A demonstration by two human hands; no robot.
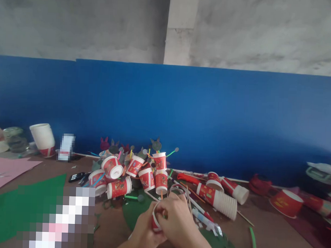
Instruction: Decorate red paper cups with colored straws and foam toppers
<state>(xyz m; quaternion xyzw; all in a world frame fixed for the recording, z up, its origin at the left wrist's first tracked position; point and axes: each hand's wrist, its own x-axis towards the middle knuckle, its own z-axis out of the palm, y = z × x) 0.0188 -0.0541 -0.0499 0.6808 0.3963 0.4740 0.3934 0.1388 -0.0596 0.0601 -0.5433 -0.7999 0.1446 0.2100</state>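
Observation:
My left hand is wrapped round a small red paper cup, tilted with its white rim toward my other hand. My right hand has its fingers bent and pinched at the mouth of that cup. Whatever lies between those fingertips is hidden. An orange stick shows just above the cup. Behind my hands lies a heap of red paper cups with coloured straws and paper cut-outs attached. A clear round container stands right behind my right hand.
Stacked paper cups lie on the right, beside a glue tube and a green strip. Green paper and pink paper cover the table's left. A white bucket-like cup stack stands before the blue wall.

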